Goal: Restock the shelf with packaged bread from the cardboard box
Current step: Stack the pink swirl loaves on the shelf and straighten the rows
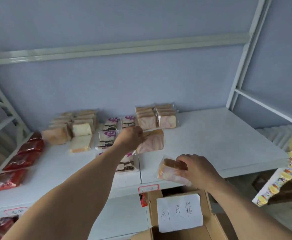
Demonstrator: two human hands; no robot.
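Left hand (130, 138) pinches a swirl bread pack (152, 142) mid-shelf (219, 135), crust toward the back wall. Right hand (196, 168) grips another pack (172, 171) at the front edge, long axis along it.

Counts: pink-swirl sliced bread packs in clear wrap – 2 in hand (151, 142) (172, 171), plus 2 rows stacked at the back (156, 118), exact number unclear. Purple-label dark-striped packs (107, 137) – 4 visible. Red foil packets (23, 153) – 4 on this shelf. Brown cardboard box (180, 217) – 1.
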